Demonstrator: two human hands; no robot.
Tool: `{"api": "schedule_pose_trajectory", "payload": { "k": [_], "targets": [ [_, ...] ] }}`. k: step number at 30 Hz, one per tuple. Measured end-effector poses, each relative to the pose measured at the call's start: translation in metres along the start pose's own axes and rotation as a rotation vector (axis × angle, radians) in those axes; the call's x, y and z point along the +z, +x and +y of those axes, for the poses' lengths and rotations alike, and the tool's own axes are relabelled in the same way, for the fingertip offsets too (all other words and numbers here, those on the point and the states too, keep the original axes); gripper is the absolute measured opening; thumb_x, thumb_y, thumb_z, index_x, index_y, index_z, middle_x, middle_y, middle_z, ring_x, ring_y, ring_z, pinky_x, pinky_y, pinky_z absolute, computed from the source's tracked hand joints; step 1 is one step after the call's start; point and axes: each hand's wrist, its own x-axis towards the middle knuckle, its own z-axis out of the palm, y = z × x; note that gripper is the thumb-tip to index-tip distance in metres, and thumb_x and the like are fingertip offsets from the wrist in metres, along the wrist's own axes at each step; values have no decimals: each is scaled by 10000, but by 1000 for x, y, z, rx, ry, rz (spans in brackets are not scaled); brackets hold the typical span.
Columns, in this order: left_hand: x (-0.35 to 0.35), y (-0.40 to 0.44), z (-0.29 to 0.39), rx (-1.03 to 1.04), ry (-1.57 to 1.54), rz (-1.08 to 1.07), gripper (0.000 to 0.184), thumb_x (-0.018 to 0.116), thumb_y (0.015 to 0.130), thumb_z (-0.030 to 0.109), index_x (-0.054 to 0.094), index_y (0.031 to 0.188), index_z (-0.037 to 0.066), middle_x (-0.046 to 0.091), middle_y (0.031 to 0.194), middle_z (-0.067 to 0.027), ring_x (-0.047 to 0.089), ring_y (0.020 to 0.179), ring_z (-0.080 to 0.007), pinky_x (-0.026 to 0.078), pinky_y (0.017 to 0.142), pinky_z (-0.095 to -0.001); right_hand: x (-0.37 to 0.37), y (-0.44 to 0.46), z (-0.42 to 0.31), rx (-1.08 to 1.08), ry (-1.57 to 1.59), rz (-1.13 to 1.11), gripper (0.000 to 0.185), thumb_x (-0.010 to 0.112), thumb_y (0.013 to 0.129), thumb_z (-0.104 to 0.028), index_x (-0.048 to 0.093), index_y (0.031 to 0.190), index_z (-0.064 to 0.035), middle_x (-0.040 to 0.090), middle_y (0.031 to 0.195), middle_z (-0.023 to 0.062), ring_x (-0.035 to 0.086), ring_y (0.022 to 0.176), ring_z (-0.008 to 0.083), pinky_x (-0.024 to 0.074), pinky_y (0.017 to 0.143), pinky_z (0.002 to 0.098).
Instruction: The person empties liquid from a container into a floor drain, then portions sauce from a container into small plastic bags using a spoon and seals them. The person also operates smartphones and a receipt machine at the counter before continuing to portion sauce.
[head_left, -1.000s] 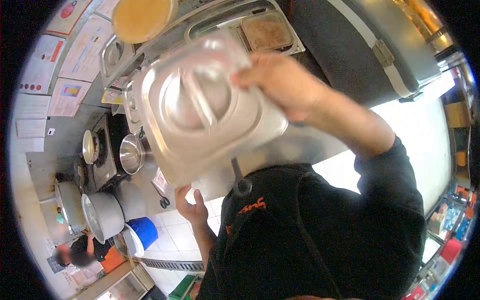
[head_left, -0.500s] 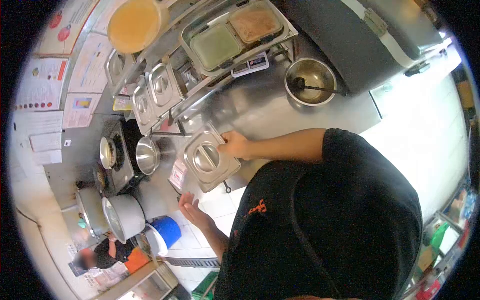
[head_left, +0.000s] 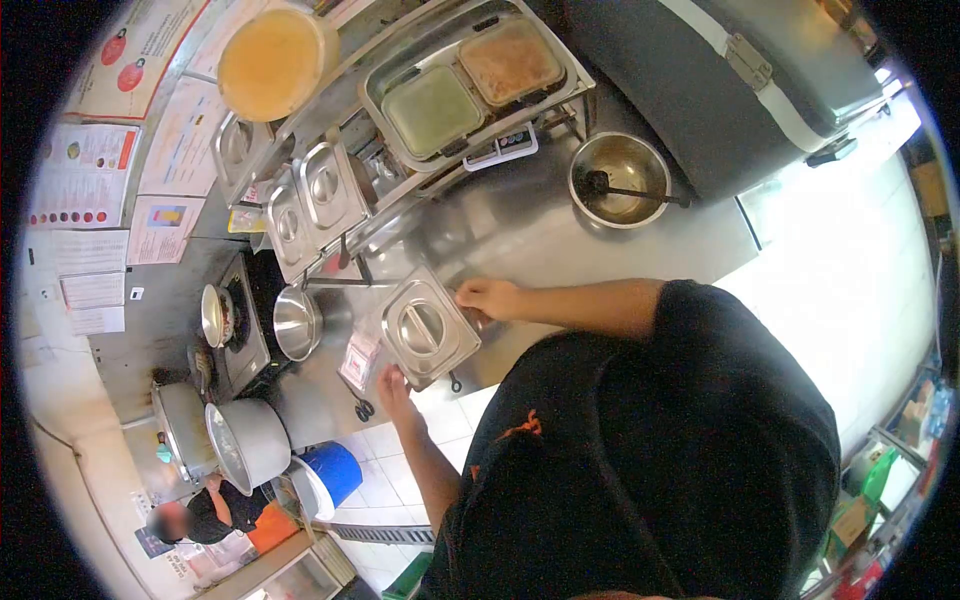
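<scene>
A rectangular stainless steel food pan (head_left: 452, 362) with its lid (head_left: 405, 318) on stands at the front of the steel counter. My right hand (head_left: 490, 298) has its fingers curled at the pan's upper right edge. At the lower left corner, my left hand (head_left: 397, 392) holds the rim with bent fingers. The lid has a recessed centre with a bar handle (head_left: 421, 328). What lies inside the pan is hidden. Next to my left hand are a pink-and-white packet (head_left: 359, 360) and black-handled scissors (head_left: 364, 409).
A steel bowl (head_left: 618, 212) with a black ladle sits farther right. An empty-looking bowl (head_left: 297, 325) stands beside the stove (head_left: 245, 340). Lidded pans (head_left: 328, 185) line the raised rack. Large pots (head_left: 262, 440), a blue bucket (head_left: 335, 470) and a co-worker (head_left: 215, 515) are at lower left.
My left hand has come up from apart to the pan's corner, its fingers closing there. My right hand has shifted from over the lid's edge to the pan's side.
</scene>
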Motion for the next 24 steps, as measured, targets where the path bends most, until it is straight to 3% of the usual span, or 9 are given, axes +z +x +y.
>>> {"api": "schedule_pose_trajectory", "payload": {
  "k": [3,4,7,9,15,16,17,20,24],
  "targets": [
    [12,34,-23,-36,-256,-202,460,420,1016,341,445,1363,40,551,1302,-113,545,1174,-241,424,993,-403,-49,-44,27,58,11,200,117,556,966,-229,594,972,-119,594,795,10,561,668,118,481,547,294],
    [18,40,-24,-143,-396,-221,482,396,1023,365,444,1370,33,557,1306,-124,548,1181,-258,429,1003,-420,-68,-56,54,-22,337,441,236,624,925,-276,545,1080,-118,588,772,17,540,613,142,486,530,297],
    [27,57,-33,-286,-616,-336,476,393,1028,344,410,1399,46,535,1338,-124,534,1214,-264,422,1034,-417,-119,-112,32,-128,436,1122,256,601,925,-253,472,1103,-120,535,806,33,510,657,140,446,493,307],
    [37,57,-26,-312,-578,-370,454,410,1024,302,397,1408,61,517,1352,-111,537,1206,-248,421,1033,-404,-152,-130,28,-196,446,1291,247,601,921,-242,454,1078,-122,513,809,28,502,663,137,447,504,306],
    [110,40,1,-198,-406,-385,512,454,1012,382,458,1365,12,541,1339,-151,556,1184,-277,391,1058,-432,-186,-143,2,-252,550,1220,95,579,913,-173,506,893,-116,491,763,-2,481,674,116,412,544,297],
    [127,40,5,183,126,-498,507,503,996,319,411,1396,22,530,1329,-132,531,1196,-263,394,1051,-426,-202,-147,4,-308,492,1223,88,570,910,-157,510,862,-112,474,736,-13,470,685,110,397,567,299],
    [152,38,16,206,146,-523,547,516,991,312,358,1423,16,488,1363,-146,507,1221,-276,377,1064,-427,-227,-132,36,-299,274,1422,122,556,920,-142,510,817,-96,492,725,-1,472,671,121,403,578,309],
    [217,19,61,-353,-436,-501,701,555,975,293,201,1503,-2,364,1465,-189,434,1294,-315,326,1103,-428,-250,-151,44,-275,104,1554,63,547,923,-101,520,870,-80,509,785,7,487,745,131,439,669,314],
    [243,38,44,-208,-411,-691,658,546,976,235,224,1491,-19,357,1474,-187,411,1316,-295,323,1108,-408,-214,-214,39,-431,372,1404,62,561,897,-51,515,922,-83,565,837,28,549,753,129,471,678,299]
  ]
}}
